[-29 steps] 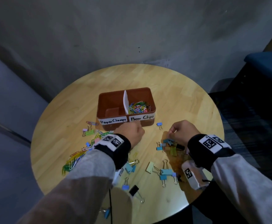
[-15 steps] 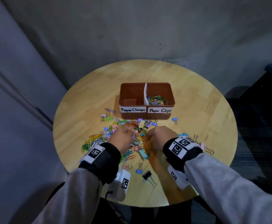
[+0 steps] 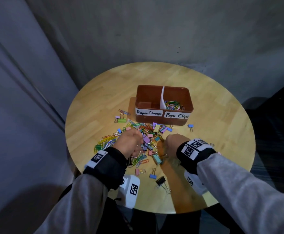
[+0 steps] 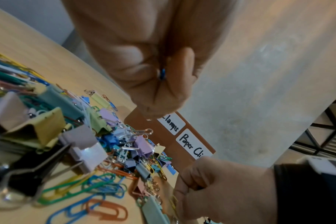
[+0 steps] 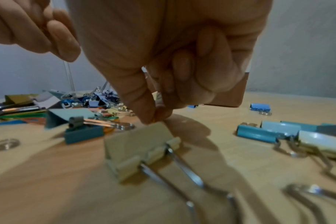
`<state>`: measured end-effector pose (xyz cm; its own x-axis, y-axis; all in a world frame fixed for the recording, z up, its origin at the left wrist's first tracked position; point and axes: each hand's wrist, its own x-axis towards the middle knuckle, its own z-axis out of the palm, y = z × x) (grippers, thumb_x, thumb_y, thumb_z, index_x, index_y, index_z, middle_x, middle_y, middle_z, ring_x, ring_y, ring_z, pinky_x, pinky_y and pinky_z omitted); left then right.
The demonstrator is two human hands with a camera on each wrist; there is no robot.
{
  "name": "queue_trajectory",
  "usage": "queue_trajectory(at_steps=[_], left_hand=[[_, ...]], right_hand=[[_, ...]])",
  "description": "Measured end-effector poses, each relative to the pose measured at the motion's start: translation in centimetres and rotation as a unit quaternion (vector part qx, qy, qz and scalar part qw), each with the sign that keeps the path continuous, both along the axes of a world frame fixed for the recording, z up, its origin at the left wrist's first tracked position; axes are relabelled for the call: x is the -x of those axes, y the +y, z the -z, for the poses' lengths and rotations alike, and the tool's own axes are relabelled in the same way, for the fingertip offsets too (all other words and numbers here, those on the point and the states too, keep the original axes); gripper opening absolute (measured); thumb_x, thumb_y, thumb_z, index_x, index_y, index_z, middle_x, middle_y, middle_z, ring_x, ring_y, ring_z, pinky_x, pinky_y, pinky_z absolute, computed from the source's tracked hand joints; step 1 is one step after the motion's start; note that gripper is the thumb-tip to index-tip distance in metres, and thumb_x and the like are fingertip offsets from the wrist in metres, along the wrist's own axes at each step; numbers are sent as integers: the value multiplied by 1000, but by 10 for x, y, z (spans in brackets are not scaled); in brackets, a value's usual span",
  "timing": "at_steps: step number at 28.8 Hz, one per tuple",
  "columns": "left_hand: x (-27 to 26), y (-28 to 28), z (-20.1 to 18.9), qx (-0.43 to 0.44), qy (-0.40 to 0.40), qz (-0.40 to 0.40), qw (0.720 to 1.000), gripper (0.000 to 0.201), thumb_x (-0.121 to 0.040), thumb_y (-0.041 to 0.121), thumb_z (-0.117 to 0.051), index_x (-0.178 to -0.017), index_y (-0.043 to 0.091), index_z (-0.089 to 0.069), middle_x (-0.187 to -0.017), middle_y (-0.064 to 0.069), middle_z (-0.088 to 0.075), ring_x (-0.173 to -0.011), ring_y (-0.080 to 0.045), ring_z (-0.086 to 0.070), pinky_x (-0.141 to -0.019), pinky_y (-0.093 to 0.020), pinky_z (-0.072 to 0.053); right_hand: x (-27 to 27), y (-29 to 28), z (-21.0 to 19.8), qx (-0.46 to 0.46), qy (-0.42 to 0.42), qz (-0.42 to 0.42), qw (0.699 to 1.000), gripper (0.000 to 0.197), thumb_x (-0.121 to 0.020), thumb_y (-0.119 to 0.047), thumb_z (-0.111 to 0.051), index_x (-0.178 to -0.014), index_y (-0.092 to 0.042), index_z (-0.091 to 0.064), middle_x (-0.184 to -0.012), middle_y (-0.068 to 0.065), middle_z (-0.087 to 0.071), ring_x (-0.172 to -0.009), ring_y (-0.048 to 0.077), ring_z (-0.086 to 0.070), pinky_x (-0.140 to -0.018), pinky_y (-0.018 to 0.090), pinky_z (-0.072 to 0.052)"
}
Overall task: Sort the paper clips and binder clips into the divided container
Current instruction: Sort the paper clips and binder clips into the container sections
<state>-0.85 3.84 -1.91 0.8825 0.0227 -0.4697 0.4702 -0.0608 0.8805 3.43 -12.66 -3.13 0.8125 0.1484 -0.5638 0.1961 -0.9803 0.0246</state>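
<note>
A brown divided container (image 3: pixel 161 122) stands mid-table, labelled "Paper Clamps" on the left and "Paper Clips" on the right. Coloured paper clips (image 3: pixel 173 105) lie in its right half; I see nothing in the left half. A mixed pile of paper clips and binder clips (image 3: pixel 148 139) lies in front of it. My left hand (image 3: pixel 129 144) hovers over the pile with fingers curled, pinching a blue paper clip (image 4: pixel 162 74). My right hand (image 3: pixel 171 142) is beside it, its thumb and finger pinching a small yellow paper clip (image 5: pixel 154 119) just above a beige binder clip (image 5: pixel 142 145).
The round wooden table (image 3: pixel 222 125) is ringed by grey walls and dark floor. Stray binder clips lie apart from the pile: a black one (image 3: pixel 160 180) near the front edge, a blue one (image 3: pixel 190 126) right of the container, a green one (image 3: pixel 121 120) to its left.
My right hand has moved left from the binder clips on the right to the middle of the pile, close to my left hand. The head view has swung left.
</note>
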Motion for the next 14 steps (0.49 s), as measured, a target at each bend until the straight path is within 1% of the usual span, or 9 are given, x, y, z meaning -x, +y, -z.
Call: queue_trajectory(at_steps=[2,4,5,6,7,9,10,12,14], left_hand=[[1,0,-4,31,35,13,999,31,-88,-11,-27,-73,7,-48,-62,-8,-47,-39,-13,-35,-37,-15,-28],[3,0,-6,41,66,30,997,36,-94,-5,-25,-73,6,-52,-58,-7,-50,-37,-13,-41,-38,-16,-38],[4,1,-4,15,72,34,997,36,-96,-4,-26,-75,5,-55,-59,-7,-49,-38,-13,-41,-39,-17,-39],[4,1,0,-44,65,46,996,34,-95,-3,-30,-78,5,-58,-62,-7,-48,-40,-13,-42,-40,-18,-39],[4,1,4,-131,48,75,987,28,-94,-2,-36,-81,5,-60,-65,-6,-49,-46,-15,-45,-45,-19,-40],[4,1,13,-331,9,162,930,20,-93,7,-46,-80,7,-61,-71,-8,-53,-61,-20,-50,-58,-26,-42],[5,0,15,-413,-5,195,890,20,-93,9,-47,-79,5,-62,-73,-13,-55,-65,-23,-52,-61,-28,-43],[8,-3,19,-498,-19,231,836,18,-91,7,-48,-90,0,-65,-83,-16,-64,-73,-26,-60,-66,-33,-52],[13,-6,18,-543,-25,253,800,12,-90,5,-52,-94,2,-63,-87,-12,-65,-76,-25,-60,-72,-34,-55]], right_hand=[[3,-1,-4,-7,0,22,1000,10,-92,-17,-50,-94,-8,-55,-78,5,-52,-79,24,-53,-67,29,-42],[5,-3,-6,-61,-15,50,997,19,-94,-21,-44,-104,-9,-56,-103,9,-59,-94,25,-55,-79,32,-47],[6,-3,-7,-100,-30,68,992,24,-96,-21,-41,-108,-9,-58,-113,11,-58,-103,26,-55,-87,32,-46],[7,-3,-8,-161,-48,98,981,27,-98,-20,-39,-111,-8,-60,-114,11,-58,-107,26,-55,-90,31,-44],[9,-3,-9,-244,-55,168,953,27,-99,-20,-40,-109,-8,-62,-106,9,-58,-103,24,-56,-87,29,-44],[11,0,-11,-391,-34,304,868,22,-98,-19,-42,-86,-15,-60,-78,-2,-50,-68,11,-53,-60,20,-42],[13,1,-13,-414,-16,331,848,21,-98,-15,-43,-81,-17,-56,-70,-6,-44,-54,5,-45,-47,14,-35],[19,6,-13,-425,25,334,841,18,-96,-7,-43,-83,-14,-54,-64,-2,-45,-46,7,-41,-33,10,-27],[28,14,-12,-427,38,294,855,22,-95,-2,-41,-85,-12,-58,-66,0,-51,-54,10,-44,-40,13,-34]])
